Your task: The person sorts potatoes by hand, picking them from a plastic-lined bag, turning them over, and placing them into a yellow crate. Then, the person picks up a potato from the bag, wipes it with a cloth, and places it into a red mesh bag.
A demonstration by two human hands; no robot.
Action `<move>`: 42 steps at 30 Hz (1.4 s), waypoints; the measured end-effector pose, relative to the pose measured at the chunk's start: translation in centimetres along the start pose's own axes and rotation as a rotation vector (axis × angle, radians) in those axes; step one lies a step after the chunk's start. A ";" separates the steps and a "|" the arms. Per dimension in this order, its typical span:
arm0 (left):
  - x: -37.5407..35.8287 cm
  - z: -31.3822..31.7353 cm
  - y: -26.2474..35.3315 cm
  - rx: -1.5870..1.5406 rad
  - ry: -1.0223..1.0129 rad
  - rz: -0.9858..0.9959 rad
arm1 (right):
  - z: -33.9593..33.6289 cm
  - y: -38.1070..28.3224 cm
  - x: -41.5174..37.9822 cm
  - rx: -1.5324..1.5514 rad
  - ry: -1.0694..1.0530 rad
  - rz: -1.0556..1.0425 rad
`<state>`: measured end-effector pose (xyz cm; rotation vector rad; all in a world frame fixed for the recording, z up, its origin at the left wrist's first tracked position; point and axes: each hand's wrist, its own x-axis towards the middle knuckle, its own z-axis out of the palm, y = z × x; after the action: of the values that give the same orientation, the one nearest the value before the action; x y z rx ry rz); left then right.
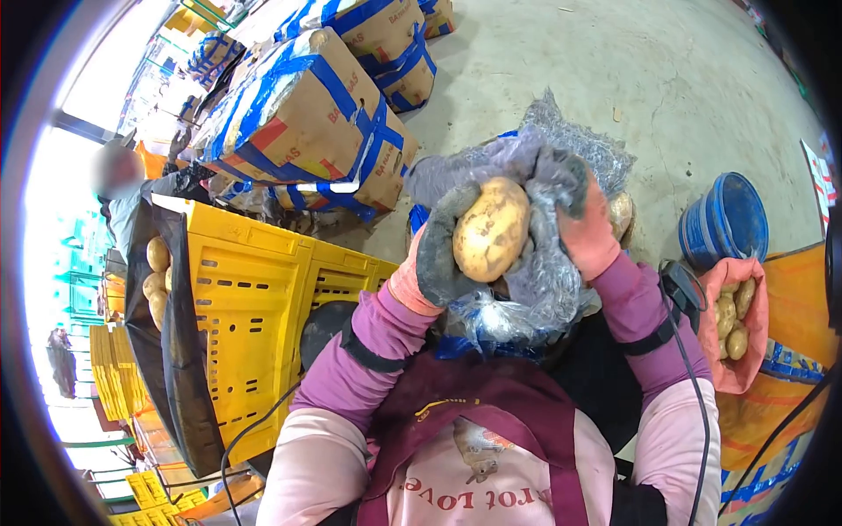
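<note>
Apron [491, 456] cut off below, left hand [443, 254] gripping potato [491, 230], right hand [583, 223] clutching plastic bag [535, 289], bag contents hidden, fingers obscured by gloves.

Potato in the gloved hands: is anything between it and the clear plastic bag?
Nothing visible. The left hand holds the tan oval potato directly against the crumpled clear plastic bag, which the right hand grips.

behind the left hand [443, 254] the potato [491, 229] hides part of its own side, the right hand [586, 230] is half wrapped in the plastic bag [535, 289], and far left of both a person [118, 180] is blurred.
</note>
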<state>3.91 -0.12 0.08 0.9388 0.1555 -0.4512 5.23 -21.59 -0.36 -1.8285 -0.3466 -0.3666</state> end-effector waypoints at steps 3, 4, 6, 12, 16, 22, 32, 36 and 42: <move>0.7 1.3 2.4 -0.460 -0.626 -0.304 | -1.5 -0.6 -1.0 0.503 -0.009 0.198; 0.5 1.3 2.3 -0.465 -0.622 -0.296 | -1.6 -0.8 -1.5 1.011 -0.029 0.591; 0.1 1.2 1.9 -0.385 -0.209 -0.182 | 0.3 0.9 -2.9 0.500 -0.099 0.050; -0.5 0.0 0.8 0.436 -0.303 0.231 | -0.4 -1.1 -1.1 -0.349 -0.359 -0.405; 0.1 -1.1 1.4 1.433 -0.475 0.712 | -0.9 -1.6 -0.5 -0.393 -0.343 -0.629; -0.1 -0.2 0.2 0.724 -0.352 0.452 | -1.5 -2.5 -1.0 0.226 -0.145 -0.206; 0.6 -3.1 0.0 0.142 -0.587 -0.034 | -2.4 -1.1 -2.2 -0.013 -0.246 -0.153; -1.1 -0.8 0.4 0.659 -0.524 0.360 | -1.7 2.5 -2.4 -0.023 -0.031 -0.229; 0.9 -1.4 0.0 0.140 -0.224 0.080 | -14.2 10.6 3.6 0.149 0.549 0.096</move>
<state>4.79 0.75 -1.00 1.0202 -0.1185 -0.4945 11.83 -37.99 -4.18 -1.5197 0.0928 -0.7320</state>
